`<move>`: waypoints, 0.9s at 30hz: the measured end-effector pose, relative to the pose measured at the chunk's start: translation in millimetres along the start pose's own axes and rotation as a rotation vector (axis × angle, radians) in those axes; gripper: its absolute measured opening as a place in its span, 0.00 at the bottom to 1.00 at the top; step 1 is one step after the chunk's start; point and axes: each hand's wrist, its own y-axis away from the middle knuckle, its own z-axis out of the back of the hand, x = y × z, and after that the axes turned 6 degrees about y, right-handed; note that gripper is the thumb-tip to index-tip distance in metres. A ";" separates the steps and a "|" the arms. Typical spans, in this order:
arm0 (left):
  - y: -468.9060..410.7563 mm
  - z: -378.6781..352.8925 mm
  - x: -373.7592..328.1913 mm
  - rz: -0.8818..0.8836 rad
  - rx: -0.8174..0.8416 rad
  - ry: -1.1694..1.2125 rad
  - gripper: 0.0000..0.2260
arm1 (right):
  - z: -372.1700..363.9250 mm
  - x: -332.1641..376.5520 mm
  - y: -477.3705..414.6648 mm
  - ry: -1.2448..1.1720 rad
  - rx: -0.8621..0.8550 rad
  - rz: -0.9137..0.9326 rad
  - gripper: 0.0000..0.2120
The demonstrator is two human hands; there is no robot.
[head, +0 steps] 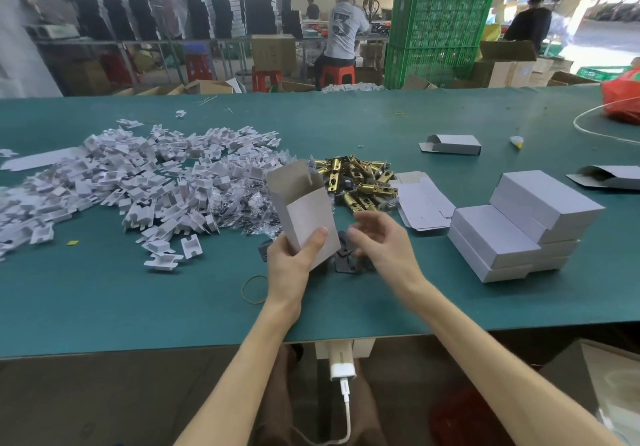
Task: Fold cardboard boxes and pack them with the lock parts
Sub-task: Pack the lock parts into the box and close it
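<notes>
1. Green-topped table (104, 307) fills the view. Workshop behind: green crates (440, 29) at 1 o'clock, a person (343, 29) seated on a red stool (337, 74).
2. White inserts (138, 182) heaped at 10 o'clock, brass latches (356, 182) at 12, closed boxes (526, 223) stacked at 3.
3. Dead centre, the cardboard box (304, 217) is up off the table, its long axis running 5 to 11 o'clock, open mouth aimed at 11.
4. Left hand (294, 258) grips its lower end, thumb across the front.
5. Right hand (381, 241) just beside it, fingers loose, holding nothing.
</notes>
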 end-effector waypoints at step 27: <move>-0.6 -0.4 1.0 0.035 0.038 0.015 0.09 | -39.3 -2.4 -76.4 1.345 -0.001 0.083 0.09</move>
